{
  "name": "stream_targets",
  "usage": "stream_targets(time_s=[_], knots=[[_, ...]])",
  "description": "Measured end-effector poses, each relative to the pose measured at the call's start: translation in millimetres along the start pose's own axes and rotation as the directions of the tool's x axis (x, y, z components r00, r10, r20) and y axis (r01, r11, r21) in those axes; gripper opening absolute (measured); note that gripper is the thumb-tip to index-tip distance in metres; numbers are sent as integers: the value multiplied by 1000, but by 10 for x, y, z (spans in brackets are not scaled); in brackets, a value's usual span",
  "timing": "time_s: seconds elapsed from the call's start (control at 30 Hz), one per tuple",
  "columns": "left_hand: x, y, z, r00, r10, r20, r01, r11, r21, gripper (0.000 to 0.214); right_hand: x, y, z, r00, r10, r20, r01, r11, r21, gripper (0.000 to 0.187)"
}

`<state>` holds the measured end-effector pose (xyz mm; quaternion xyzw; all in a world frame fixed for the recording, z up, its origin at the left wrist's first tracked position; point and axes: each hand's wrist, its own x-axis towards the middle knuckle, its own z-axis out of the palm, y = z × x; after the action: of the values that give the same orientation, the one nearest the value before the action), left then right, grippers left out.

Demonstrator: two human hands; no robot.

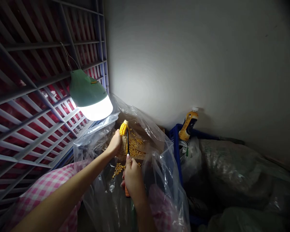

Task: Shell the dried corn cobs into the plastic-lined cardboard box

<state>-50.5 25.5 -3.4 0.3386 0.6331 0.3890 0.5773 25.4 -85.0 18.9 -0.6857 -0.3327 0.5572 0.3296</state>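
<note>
Here, the left hand grips a corncob while the right hand clasps an orange-handled tool.

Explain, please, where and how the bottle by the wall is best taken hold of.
Probably grip the bottle around its upper body, below the white cap, coming from the front left: it appears tilted to the right, with the wall behind it and its lower end close to the blue crate and a plastic bag.
</note>
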Motion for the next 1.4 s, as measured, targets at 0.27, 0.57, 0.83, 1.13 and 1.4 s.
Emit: stream_targets(time_s=[0.27,0.57,0.83,1.13,1.4], knots=[[-107,70,33,912,-212,350,319,904,-285,38,-95,-149,-139,992,63,105,-80,982,172,38],[-100,146,-39,846,-209,491,431,810,-398,50,-182,66,-263,993,26,117,-11,991,-130,42],[-109,151,2,896,-185,404,362,831,-422,51,-160,94,-287,999,-8,36,17,964,-264,39],[-141,135,-7,889,-178,421,354,851,-388,50,-151,76,-238,998,-24,60,39,964,-264,40],[-138,146,4,901,-176,397,329,874,-359,57,-150,76,-237,998,-8,56,23,961,-277,41]])
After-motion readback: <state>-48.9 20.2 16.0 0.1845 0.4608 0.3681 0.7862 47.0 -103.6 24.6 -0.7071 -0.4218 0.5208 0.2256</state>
